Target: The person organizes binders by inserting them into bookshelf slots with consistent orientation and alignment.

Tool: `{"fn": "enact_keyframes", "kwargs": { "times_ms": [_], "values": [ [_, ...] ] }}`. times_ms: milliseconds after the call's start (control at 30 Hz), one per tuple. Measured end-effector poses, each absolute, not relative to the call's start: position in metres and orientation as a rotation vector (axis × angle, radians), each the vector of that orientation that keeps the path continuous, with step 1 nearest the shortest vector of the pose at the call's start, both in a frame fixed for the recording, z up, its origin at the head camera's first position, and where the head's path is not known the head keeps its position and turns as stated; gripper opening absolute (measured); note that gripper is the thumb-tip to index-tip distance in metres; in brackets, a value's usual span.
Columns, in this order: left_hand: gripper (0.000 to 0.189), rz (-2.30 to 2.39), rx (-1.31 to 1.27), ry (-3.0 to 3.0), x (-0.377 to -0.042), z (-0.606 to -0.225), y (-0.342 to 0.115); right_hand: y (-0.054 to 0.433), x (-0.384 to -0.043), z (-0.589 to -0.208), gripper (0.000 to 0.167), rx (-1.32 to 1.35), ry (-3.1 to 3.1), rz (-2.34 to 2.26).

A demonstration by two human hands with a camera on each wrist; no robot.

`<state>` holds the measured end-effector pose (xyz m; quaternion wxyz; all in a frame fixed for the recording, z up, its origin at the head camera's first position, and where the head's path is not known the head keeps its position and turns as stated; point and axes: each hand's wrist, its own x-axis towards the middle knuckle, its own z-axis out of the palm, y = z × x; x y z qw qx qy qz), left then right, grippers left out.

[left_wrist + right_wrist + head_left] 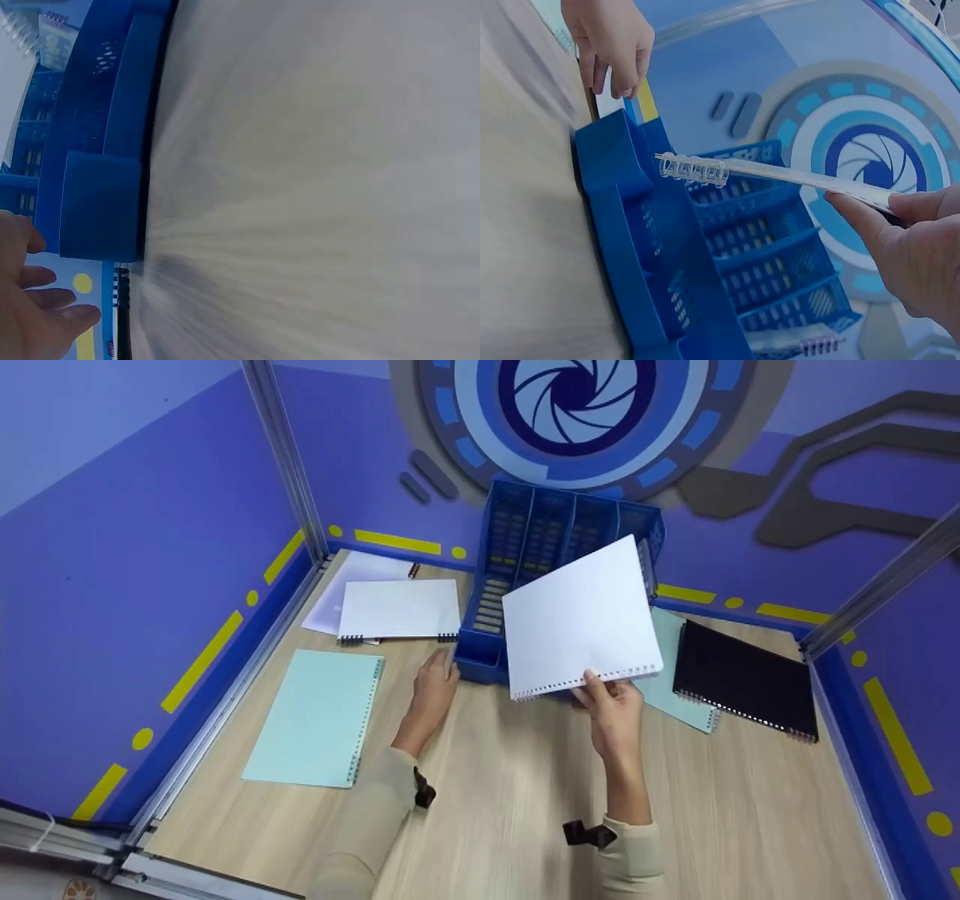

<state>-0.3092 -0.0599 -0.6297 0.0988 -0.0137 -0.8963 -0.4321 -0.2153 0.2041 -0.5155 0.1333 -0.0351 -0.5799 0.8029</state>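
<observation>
A white spiral notebook (581, 622) is held up in front of the blue file rack by my right hand (616, 712), which pinches its coil-bound lower edge between thumb and fingers. Seen edge-on in the right wrist view, its clear coil (694, 169) hangs over the rack. The blue file rack (476, 669) has several upright compartments, partly covered by the notebook. At the rack's front left corner is my left hand (435, 690); its fingers (46, 297) are loosely extended beside the blue wall in the left wrist view, gripping nothing.
Left of the rack, a white notebook (399, 607) overlaps a pale lilac one (324, 604). A mint notebook (311, 716) lies nearer. On the right, a black notebook (746, 679) partly covers another mint notebook (675, 701). Another spiral notebook (787, 339) stands in the rack's rightmost compartment.
</observation>
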Motion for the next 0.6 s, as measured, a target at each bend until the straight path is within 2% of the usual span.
{"fn": "enact_keyframes", "kwargs": {
  "times_ms": [267, 600],
  "values": [
    [0.040, -1.501, 0.026, -2.625, -0.331, -0.634, -0.052, 0.213, -0.217, -0.518, 0.036, -0.199, -1.651, 2.359],
    [0.031, -1.439, 0.135, -2.626, -0.342, -0.634, -0.052, 0.227, -0.214, -0.520, 0.037, -0.230, -1.621, 2.336]
  ]
}}
